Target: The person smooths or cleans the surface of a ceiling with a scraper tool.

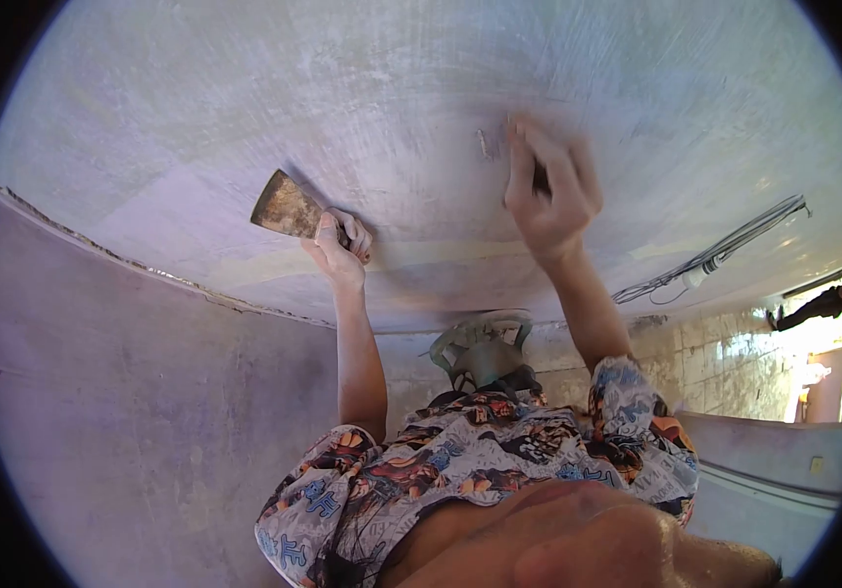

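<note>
My left hand (341,243) is closed around the handle of a putty knife (288,206). The knife's wide, stained blade points up and left, close to the pale plastered wall (392,127). Off to the right, my right hand (555,191) is raised near the same wall, slightly blurred, with its fingers curled and pinched together. Whatever those fingers may hold is hidden. Just left of its fingertips is a small rough mark (484,144) on the plaster. Pale dust coats both hands.
Below my arms stands a green plastic chair (488,358). Bundled wires with a white fitting (700,271) lie along the wall at right. Another person (821,306) is by the bright opening at far right. A cracked seam (147,267) borders the wall at left.
</note>
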Motion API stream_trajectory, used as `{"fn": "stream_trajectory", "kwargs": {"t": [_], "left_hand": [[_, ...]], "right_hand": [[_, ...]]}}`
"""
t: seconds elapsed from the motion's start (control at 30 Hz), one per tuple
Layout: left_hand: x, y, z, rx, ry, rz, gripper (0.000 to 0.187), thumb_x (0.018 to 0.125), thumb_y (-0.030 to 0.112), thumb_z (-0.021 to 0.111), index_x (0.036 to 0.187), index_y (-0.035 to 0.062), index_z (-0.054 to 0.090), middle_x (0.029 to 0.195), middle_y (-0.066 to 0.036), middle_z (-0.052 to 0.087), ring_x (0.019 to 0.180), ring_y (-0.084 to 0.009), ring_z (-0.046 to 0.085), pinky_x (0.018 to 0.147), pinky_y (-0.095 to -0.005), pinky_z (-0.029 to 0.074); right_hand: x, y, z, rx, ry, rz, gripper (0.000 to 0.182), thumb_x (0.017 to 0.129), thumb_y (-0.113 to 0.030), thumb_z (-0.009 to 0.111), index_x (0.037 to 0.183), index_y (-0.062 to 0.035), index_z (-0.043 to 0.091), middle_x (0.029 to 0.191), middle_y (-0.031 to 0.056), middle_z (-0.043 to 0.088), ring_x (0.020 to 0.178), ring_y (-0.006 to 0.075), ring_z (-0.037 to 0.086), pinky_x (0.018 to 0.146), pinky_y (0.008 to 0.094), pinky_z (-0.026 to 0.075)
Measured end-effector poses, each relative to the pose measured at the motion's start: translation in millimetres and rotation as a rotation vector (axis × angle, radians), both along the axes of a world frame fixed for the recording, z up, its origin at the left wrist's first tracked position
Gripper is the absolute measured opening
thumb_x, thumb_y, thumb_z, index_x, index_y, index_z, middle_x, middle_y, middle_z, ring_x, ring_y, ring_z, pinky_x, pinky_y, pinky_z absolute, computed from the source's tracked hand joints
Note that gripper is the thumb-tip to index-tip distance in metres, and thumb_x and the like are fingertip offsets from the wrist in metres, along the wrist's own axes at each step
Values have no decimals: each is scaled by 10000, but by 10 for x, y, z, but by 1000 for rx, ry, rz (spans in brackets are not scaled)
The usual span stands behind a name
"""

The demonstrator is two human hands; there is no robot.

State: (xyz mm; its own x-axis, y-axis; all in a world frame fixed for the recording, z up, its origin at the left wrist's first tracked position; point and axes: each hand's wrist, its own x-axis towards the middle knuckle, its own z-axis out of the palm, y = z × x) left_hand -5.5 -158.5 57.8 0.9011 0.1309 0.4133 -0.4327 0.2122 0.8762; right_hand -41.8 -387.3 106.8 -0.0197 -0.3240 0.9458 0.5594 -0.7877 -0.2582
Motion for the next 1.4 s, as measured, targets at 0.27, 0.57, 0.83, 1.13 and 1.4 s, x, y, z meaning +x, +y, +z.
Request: {"fn": "stream_trajectory", "kwargs": {"t": [0.27, 0.57, 0.83, 1.13, 1.4], "left_hand": [[3, 13, 9, -17, -9, -11, 435, 959, 351, 412, 633, 65, 379, 460, -6, 293, 364, -97, 244, 356, -269, 174], [104, 54, -36, 26, -9, 11, 428, 991, 314, 411, 656, 47, 405, 463, -11, 313, 372, -90, 276, 352, -267, 197], [155, 178, -204, 131, 17, -26, 439, 1012, 337, 418, 679, 53, 390, 502, -9, 333, 387, -94, 283, 367, -269, 193], [-317, 305, -438, 256, 192, -184, 413, 999, 421, 441, 762, 90, 375, 622, -11, 371, 469, -105, 388, 399, -251, 318], [-916, -23, -909, 275, 138, -410, 555, 967, 615, 396, 932, 67, 478, 956, -45, 479, 882, -123, 473, 817, -307, 403]], "right_hand": [[1, 6, 137, -8, 42, 22, 155, 753, 96, 744, 884, 29, 694, 794, 99, 674, 563, 128, 542, 482, 247, 436], [183, 54, 74, -59, -1, 30, 220, 756, 43, 737, 945, -66, 703, 739, 54, 591, 540, 165, 551, 453, 298, 430], [231, 50, -262, -95, 31, 45, 303, 724, 80, 688, 982, -75, 712, 738, 64, 583, 582, 202, 558, 469, 307, 444], [107, 238, -1966, -131, 635, 321, 189, 796, -101, 699, 981, -116, 735, 837, 78, 596, 631, 235, 559, 575, 365, 474], [-620, 494, -1880, 354, 841, 854, 142, 792, -11, 724, 932, -30, 737, 865, 60, 582, 685, 134, 556, 598, 274, 432]]}}
